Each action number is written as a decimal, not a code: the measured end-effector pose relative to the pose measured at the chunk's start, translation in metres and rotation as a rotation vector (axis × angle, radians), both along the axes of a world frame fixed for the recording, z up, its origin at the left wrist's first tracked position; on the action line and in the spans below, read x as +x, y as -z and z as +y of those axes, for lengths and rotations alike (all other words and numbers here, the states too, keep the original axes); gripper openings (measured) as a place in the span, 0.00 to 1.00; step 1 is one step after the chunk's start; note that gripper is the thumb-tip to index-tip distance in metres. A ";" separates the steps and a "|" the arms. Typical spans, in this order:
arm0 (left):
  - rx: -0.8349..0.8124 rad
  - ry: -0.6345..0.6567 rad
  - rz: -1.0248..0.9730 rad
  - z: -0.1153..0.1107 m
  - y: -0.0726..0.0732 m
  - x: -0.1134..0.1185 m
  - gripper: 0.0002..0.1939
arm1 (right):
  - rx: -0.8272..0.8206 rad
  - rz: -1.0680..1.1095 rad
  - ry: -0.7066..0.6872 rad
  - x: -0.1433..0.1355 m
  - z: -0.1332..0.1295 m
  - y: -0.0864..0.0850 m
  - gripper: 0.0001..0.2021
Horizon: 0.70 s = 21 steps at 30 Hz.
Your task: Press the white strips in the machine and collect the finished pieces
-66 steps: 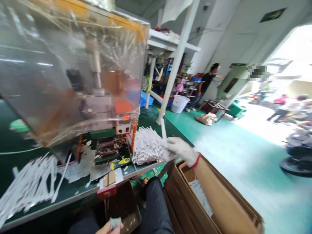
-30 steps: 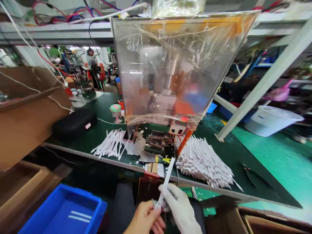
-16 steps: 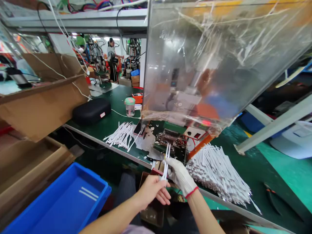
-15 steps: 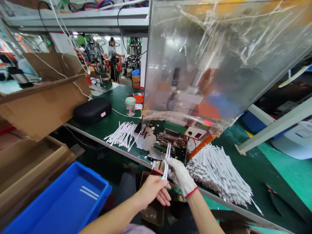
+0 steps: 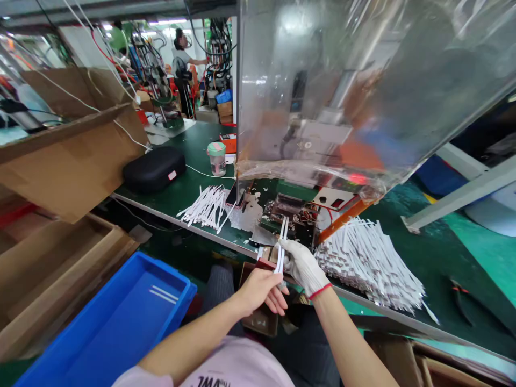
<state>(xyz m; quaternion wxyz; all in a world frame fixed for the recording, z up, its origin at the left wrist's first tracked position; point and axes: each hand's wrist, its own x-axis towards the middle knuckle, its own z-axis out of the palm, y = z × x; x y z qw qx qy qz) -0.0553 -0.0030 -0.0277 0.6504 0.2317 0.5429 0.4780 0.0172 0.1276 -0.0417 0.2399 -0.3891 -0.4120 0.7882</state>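
A pair of thin white strips (image 5: 281, 252) is held between both hands, their far ends pointing into the small machine (image 5: 288, 207) on the bench. My bare left hand (image 5: 264, 290) pinches the near ends between thumb and forefinger, its other fingers loosely curled. Farther along the strips, my right hand (image 5: 304, 267), in a white knitted glove with a red cuff, is closed around them. To its right lies a large heap of white strips (image 5: 371, 263). A smaller bunch of similar strips (image 5: 205, 207) lies to the left of the machine.
A clear plastic guard (image 5: 314, 107) hangs over the machine. Pliers (image 5: 461, 301) lie at the right. Left stand a black case (image 5: 154, 169), a lidded cup (image 5: 217, 160), a cardboard box (image 5: 72, 161) and a blue bin (image 5: 121, 322). A person (image 5: 183, 72) stands far behind.
The head view has tilted down, showing more of my shirt. Both hands keep their hold on the white strips, almost unmoved relative to the machine.
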 end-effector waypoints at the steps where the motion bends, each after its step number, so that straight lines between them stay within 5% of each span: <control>1: -0.001 0.002 -0.003 0.000 0.001 0.000 0.32 | 0.005 -0.010 -0.002 0.000 0.000 0.000 0.15; 14: -0.043 0.013 -0.054 0.006 0.001 -0.001 0.34 | 0.007 -0.012 0.001 -0.001 -0.002 -0.008 0.13; 21: -0.010 0.024 -0.015 0.010 0.001 0.001 0.43 | 0.006 0.008 0.167 -0.024 0.014 -0.018 0.07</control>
